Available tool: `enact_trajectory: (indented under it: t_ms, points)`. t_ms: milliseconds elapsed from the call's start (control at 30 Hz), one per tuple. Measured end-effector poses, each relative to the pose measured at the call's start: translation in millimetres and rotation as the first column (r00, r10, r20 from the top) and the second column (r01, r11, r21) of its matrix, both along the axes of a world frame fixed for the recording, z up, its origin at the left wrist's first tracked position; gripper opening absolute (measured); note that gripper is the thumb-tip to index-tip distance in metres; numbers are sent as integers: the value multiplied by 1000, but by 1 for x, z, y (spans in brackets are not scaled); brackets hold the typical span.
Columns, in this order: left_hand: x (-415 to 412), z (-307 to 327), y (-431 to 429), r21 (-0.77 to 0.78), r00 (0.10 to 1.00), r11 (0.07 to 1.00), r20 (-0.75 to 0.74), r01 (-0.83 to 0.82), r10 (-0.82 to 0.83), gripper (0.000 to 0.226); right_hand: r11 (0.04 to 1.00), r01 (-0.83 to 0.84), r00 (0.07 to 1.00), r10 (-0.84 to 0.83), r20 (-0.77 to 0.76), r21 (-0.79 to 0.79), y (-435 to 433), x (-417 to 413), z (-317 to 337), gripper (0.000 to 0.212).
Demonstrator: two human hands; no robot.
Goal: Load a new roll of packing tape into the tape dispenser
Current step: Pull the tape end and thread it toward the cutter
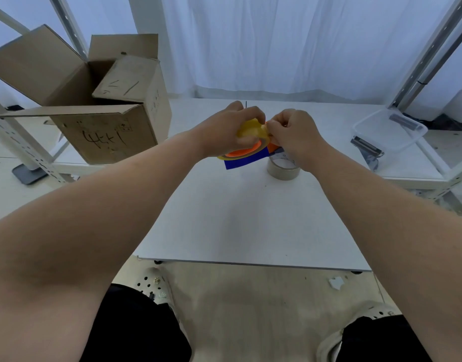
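Above the far middle of the white table (237, 218), my left hand (224, 129) grips a yellow tape roll (252, 130) that sits on the orange and blue tape dispenser (247, 158). My right hand (294, 134) pinches at the roll's right edge, fingers closed on the tape there; the tape end itself is too small to make out. Much of the dispenser is hidden by both hands. A second roll of clear tape (283, 169) lies flat on the table just below my right hand.
An open cardboard box (104, 126) stands at the back left. A clear plastic container (389, 129) and a metal part (368, 150) lie on the low shelf at the right. White curtains hang behind. My legs and shoes show below the table's near edge.
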State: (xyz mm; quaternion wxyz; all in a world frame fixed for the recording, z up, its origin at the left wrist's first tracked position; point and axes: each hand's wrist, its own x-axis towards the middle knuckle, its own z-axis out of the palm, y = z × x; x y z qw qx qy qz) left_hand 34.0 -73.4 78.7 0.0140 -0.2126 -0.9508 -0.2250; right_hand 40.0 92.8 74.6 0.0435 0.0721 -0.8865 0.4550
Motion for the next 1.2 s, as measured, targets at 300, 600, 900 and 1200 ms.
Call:
enact_trajectory:
  t_ms: [300, 600, 900, 1200]
  points:
    - [4, 2, 0, 35, 1000, 999, -28, 16, -15, 43, 988, -70, 994, 80, 70, -136, 3, 4, 4, 22]
    - [3, 0, 5, 17, 999, 1000, -38, 23, -22, 54, 981, 106, 980, -75, 187, -163, 1, -4, 2, 22]
    - [4, -2, 6, 52, 1000, 999, -18, -11, 12, 75, 982, 134, 976, -108, 187, -131, 4, -9, 7, 11]
    - [1, -5, 5, 96, 995, 995, 92, -36, 27, 77, 949, 169, 976, -123, 179, -268, 15, -13, 10, 14]
